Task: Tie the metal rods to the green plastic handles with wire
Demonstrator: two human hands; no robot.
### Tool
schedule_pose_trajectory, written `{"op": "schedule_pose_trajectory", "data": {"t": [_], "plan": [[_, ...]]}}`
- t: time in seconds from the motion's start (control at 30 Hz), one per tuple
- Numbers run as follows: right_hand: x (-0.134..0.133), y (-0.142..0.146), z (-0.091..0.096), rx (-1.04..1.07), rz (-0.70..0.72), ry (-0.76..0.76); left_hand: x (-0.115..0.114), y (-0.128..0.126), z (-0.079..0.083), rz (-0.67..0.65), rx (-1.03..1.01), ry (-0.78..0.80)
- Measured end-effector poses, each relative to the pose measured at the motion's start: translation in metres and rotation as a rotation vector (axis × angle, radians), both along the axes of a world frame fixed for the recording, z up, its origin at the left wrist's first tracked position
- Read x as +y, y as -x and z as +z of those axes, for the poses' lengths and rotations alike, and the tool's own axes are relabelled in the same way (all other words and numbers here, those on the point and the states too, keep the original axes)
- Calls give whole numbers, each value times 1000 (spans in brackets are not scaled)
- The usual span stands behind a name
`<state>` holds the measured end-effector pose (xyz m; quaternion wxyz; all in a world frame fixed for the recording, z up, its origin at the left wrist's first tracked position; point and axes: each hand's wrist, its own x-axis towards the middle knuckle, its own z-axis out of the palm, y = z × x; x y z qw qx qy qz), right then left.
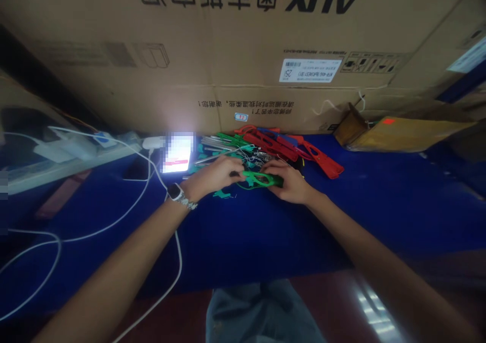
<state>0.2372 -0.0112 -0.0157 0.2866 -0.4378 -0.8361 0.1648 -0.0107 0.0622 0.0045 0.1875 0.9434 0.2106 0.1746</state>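
A green plastic piece with an oval opening (261, 179) is held between my two hands, just above the blue table. My left hand (222, 173), with a watch on its wrist, pinches the piece's narrow left end. Around its wider right end the fingers of my right hand (287, 181) are closed. Behind my hands lies a heap of similar red plastic pieces (322, 158), green pieces (235, 139), thin metal rods (212, 143) and tangled wires. A small teal piece (221, 194) rests on the cloth below my left hand.
A large cardboard box (243, 70) walls off the back. At the left are a lit phone (177, 153), a white cable (178, 262) and a power strip (79, 158). To the right, a yellow envelope (410, 133) leans by a small brown box (347, 125).
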Motion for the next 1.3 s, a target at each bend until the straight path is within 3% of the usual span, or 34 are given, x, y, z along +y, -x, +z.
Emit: {"op": "schedule_pose_trajectory", "data": {"t": [0.23, 0.5, 0.7, 1.0, 1.3], "plan": [[0, -1, -1, 177, -108, 41, -13, 3, -7, 9, -81, 2], [-4, 2, 4, 65, -119, 59, -15, 3, -5, 124, -44, 59], [-2, 2, 1, 91, -118, 71, -16, 3, -4, 78, 63, -26], [-4, 3, 1, 37, -121, 41, -20, 4, -2, 25, 48, -85], [-16, 3, 22, 20, -147, 0, -16, 6, -10, 66, -75, 25]]}}
